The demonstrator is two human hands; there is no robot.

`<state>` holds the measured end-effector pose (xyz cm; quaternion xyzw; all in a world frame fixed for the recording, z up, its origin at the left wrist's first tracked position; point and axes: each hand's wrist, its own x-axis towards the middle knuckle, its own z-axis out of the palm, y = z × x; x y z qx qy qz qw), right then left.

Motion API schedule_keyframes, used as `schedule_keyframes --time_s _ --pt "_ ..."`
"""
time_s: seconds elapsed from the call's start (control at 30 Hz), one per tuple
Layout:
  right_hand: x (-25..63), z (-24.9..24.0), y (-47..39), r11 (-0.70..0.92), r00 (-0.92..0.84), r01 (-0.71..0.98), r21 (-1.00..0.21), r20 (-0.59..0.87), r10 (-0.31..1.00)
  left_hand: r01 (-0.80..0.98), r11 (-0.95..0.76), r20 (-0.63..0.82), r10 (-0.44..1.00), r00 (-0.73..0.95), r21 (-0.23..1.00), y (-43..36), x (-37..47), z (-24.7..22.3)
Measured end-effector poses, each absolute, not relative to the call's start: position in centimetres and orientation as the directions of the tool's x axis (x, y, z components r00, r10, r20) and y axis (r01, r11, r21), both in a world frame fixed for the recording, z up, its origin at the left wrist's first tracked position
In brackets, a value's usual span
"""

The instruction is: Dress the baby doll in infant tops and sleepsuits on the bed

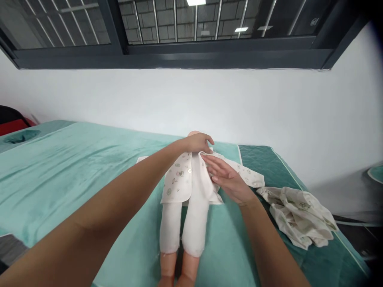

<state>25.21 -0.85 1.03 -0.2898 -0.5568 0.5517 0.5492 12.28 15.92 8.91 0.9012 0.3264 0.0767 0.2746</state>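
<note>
A doll [195,229] lies on its back on a green bed cover, its feet toward me and its lower legs bare. It wears white leggings and an open white printed jacket [178,181], with one sleeve stretched out to the right. My left hand [200,142] reaches across the doll's neck and upper chest, its fingers bent at the collar and partly hidden. Against the jacket's right front flap rests my right hand [226,177], its fingers fairly straight and somewhat apart. The doll's head is mostly hidden behind my left hand.
A crumpled printed cloth [301,215] lies to the right on a darker green quilted cover [260,159]. Behind the bed stands a white wall [191,99] below a barred window. Something red and black [13,121] is at the far left.
</note>
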Motion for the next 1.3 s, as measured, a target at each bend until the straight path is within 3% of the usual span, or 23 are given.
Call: schedule_keyframes --time_s 0.1,0.27,0.37,0.47,0.57,0.73,0.9,1.03,1.13,1.3 --pt "25.5 1.2 -1.2 0.206 -0.276 -0.288 -0.935 0.287 0.917 0.528 -0.617 0.017 0.660 0.751 0.584 15.8 11.7 8.8" --pt "25.7 1.2 -1.5 0.166 -0.328 -0.306 -0.937 0.267 0.906 0.574 -0.530 0.161 0.806 0.570 0.623 15.6 10.7 7.2" --pt "25.7 0.8 -1.1 0.214 -0.203 -0.349 -0.912 0.297 0.933 0.655 -0.540 0.278 0.839 0.468 0.528 15.0 10.4 6.0" --pt "25.6 0.1 -0.2 0.337 -0.001 -0.307 -0.890 0.354 0.935 0.644 -0.588 0.350 0.809 0.473 0.490 14.2 10.5 5.4" --pt "25.1 -0.8 0.5 0.401 0.078 -0.089 -0.912 0.395 0.916 0.614 -0.597 0.307 0.799 0.518 0.516 13.9 10.4 5.1" --pt "23.6 -1.3 0.5 0.388 -0.025 0.268 -0.882 0.396 0.918 0.529 -0.536 0.360 0.841 0.404 0.658 14.1 9.3 4.6" --pt "24.6 -1.3 0.3 0.420 -0.050 0.303 -0.855 0.426 0.903 0.398 -0.468 0.423 0.883 0.202 0.789 12.1 5.6 3.2" --pt "25.6 -1.7 0.6 0.396 0.033 0.256 -0.882 0.417 0.908 0.446 -0.353 0.366 0.929 0.060 0.823 8.7 0.9 -0.3" --pt "25.0 -1.8 0.7 0.395 0.093 0.265 -0.880 0.431 0.898 0.454 -0.304 0.291 0.952 0.100 0.838 5.6 -2.1 -3.1" --pt "23.6 -2.1 -0.3 0.377 0.231 0.454 -0.807 0.516 0.825 0.511 -0.341 0.264 0.939 0.219 0.789 0.8 -4.4 -4.2"
